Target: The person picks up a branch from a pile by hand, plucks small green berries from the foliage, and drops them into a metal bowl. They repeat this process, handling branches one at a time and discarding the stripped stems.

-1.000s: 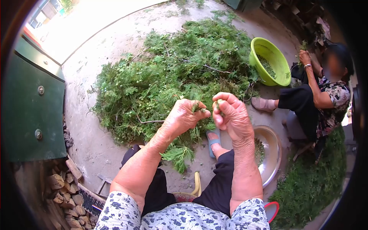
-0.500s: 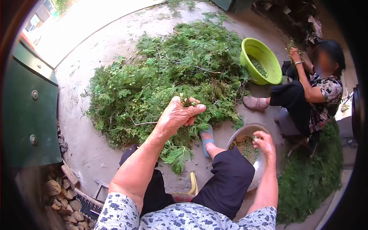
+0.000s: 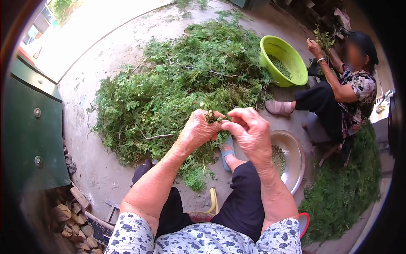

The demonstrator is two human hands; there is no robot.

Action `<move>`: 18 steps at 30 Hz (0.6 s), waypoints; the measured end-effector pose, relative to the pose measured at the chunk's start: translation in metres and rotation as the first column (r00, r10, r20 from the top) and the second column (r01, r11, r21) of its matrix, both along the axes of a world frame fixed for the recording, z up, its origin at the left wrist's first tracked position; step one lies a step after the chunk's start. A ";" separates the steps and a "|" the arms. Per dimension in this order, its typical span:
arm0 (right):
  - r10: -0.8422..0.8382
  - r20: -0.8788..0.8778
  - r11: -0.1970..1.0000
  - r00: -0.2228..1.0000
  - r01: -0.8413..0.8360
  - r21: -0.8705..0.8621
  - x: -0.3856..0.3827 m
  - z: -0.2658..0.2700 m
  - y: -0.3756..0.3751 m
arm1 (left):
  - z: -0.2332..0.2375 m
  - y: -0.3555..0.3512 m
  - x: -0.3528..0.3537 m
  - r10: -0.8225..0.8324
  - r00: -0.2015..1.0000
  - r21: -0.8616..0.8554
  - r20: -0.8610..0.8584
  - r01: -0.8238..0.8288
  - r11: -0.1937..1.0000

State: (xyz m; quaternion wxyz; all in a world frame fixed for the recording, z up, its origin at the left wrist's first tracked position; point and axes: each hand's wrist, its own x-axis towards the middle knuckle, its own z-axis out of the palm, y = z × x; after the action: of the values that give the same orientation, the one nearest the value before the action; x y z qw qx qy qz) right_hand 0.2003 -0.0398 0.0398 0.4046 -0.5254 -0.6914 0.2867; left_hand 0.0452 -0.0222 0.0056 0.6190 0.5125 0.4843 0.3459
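Both forearms raised in front of the lap, hands meeting at mid-height. Left hand [image 3: 198, 129] knuckles up, fingers clenched round a green sprig [image 3: 210, 117]; the sprig's top pokes out above the thumb, and the rest hangs below the fist toward the knees. Right hand [image 3: 250, 133] back to camera, wrist bent inward, fingertips pinched on the sprig top right against the left thumb. The sprig sits between the two hands, above the blue sandal [image 3: 226, 152] and in front of the big pile of cut branches [image 3: 169, 84].

Half a second ago the right hand was low over the metal bowl [image 3: 299, 148], fingers loose; it has now come up to the left hand. The left hand has barely shifted, same grip. A co-worker [image 3: 353, 95] beside the green basin [image 3: 270, 63] has lifted a hand higher.
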 end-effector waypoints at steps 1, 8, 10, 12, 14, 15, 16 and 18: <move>0.022 0.005 1.000 1.000 -0.022 0.005 -0.009 -0.003 0.002 | -0.005 0.000 0.001 -0.003 1.000 -0.003 -0.002 0.003 1.000; -0.122 -0.205 0.972 0.971 0.075 -0.224 0.020 -0.014 -0.005 | 0.003 -0.003 -0.003 0.060 0.993 -0.068 0.099 -0.054 0.996; -0.275 -0.230 0.922 0.933 0.189 -0.338 0.058 -0.013 -0.020 | -0.002 0.000 -0.010 0.200 0.931 -0.198 0.306 -0.144 0.970; -0.352 -0.081 0.882 0.932 0.302 -0.361 0.113 -0.034 -0.038 | 0.009 0.001 -0.014 0.339 0.837 -0.314 0.430 -0.214 0.925; -0.237 0.505 0.913 0.830 0.368 -0.177 0.157 -0.056 -0.057 | 0.002 0.002 -0.024 0.299 0.779 -0.303 0.551 -0.147 0.942; -0.241 0.505 0.913 0.829 0.371 -0.173 0.159 -0.057 -0.058 | -0.003 0.002 -0.025 0.269 0.731 -0.284 0.627 -0.107 0.953; -0.258 0.407 0.910 0.876 0.362 -0.203 0.161 -0.057 -0.060 | -0.006 0.002 -0.026 0.264 0.733 -0.283 0.627 -0.101 0.954; -0.293 0.217 0.891 0.931 0.348 -0.291 0.130 -0.024 -0.053 | -0.006 0.001 -0.028 0.195 0.579 -0.240 0.792 0.000 0.971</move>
State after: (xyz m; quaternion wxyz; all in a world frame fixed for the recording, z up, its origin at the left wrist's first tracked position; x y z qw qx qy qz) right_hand 0.3301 -0.0924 0.0157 0.2947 -0.7140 -0.5698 0.2805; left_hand 0.0175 -0.0211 -0.0005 0.8023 0.2013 0.2108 0.5209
